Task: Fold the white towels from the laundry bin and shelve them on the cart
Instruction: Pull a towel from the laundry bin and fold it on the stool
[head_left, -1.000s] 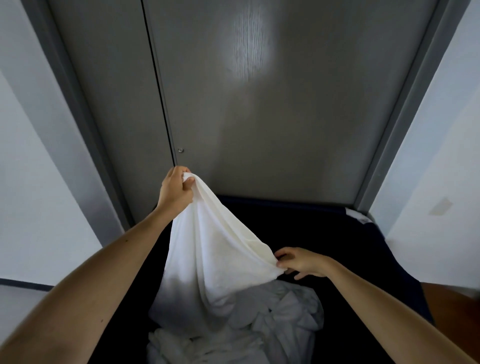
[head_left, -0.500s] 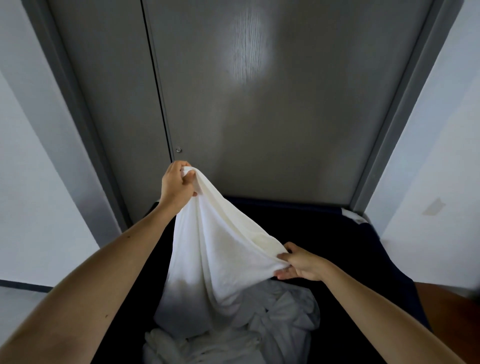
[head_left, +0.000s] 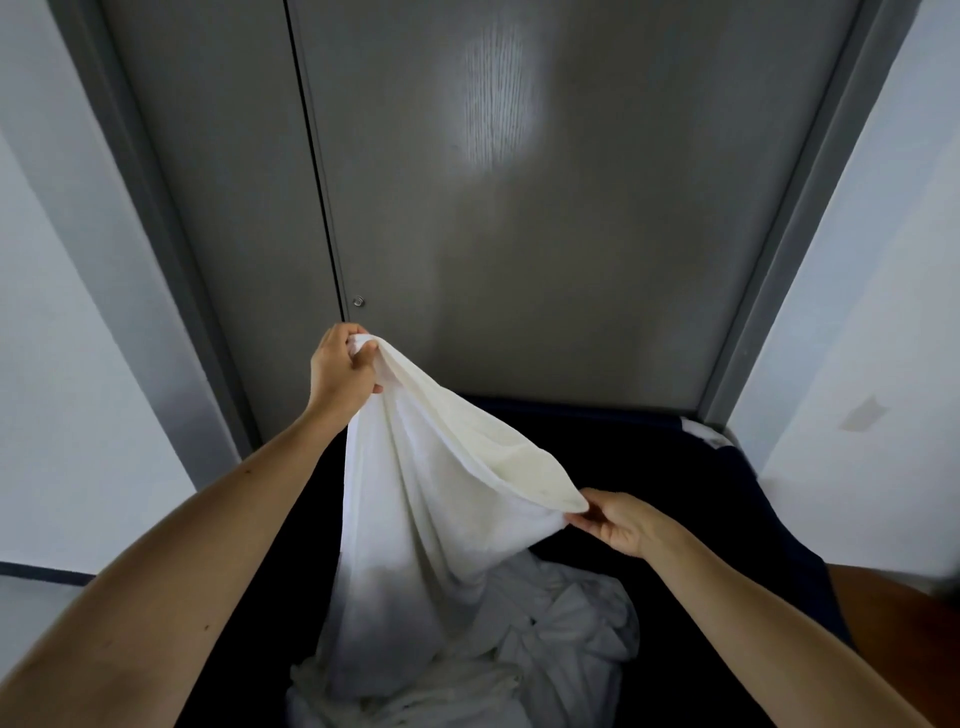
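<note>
Spilling past the bottom edge of the frame, the dark laundry bin (head_left: 727, 493) holds a crumpled pile of white towels (head_left: 561, 623), its depth lost in shadow. At centre, one white towel (head_left: 441, 493) rises from it: the left hand (head_left: 343, 366) grips a bunched corner high, while the right hand (head_left: 618, 522) pinches the edge at lower right. Both hands sit slightly wider apart than before.

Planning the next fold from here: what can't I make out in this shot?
All in the head view.
Lower end of the held towel: lost in the shadowed towel pile.
Towels left: pile crumpled, cut by the bottom edge.
The cart: out of frame.
The laundry bin: inside too dark for depth.
</note>
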